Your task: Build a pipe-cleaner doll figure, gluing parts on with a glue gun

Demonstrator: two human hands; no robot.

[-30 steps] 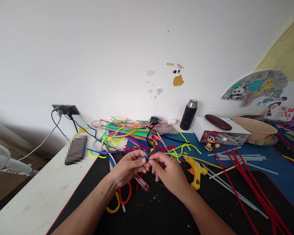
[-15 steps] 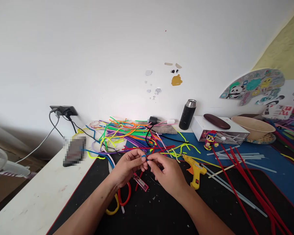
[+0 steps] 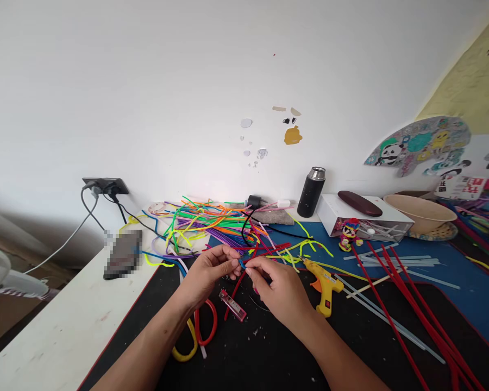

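Between my hands is a short piece of blue pipe cleaner (image 3: 242, 264), mostly covered by the fingertips. My left hand (image 3: 215, 271) pinches it between thumb and forefinger. From the other side, my right hand (image 3: 275, 282) grips it with thumb and index finger. Just beneath the hands on the black mat lies a small pink-red case (image 3: 232, 305). Scissors with red and yellow handles (image 3: 207, 325) rest below my left wrist, partly hidden by it. Right of my right hand is a yellow hot glue gun (image 3: 324, 287).
A tangled pile of coloured pipe cleaners (image 3: 215, 225) spreads behind the hands. Red pipe cleaners (image 3: 424, 315) and clear glue sticks (image 3: 391, 320) lie at right. Farther back stand a black thermos (image 3: 311, 193), a small figure (image 3: 349, 234), a white box (image 3: 330, 212) and a bowl (image 3: 421, 213).
The blue pipe cleaner shows a little more between my fingertips, and my left hand has shifted slightly left. The view has tilted a little.
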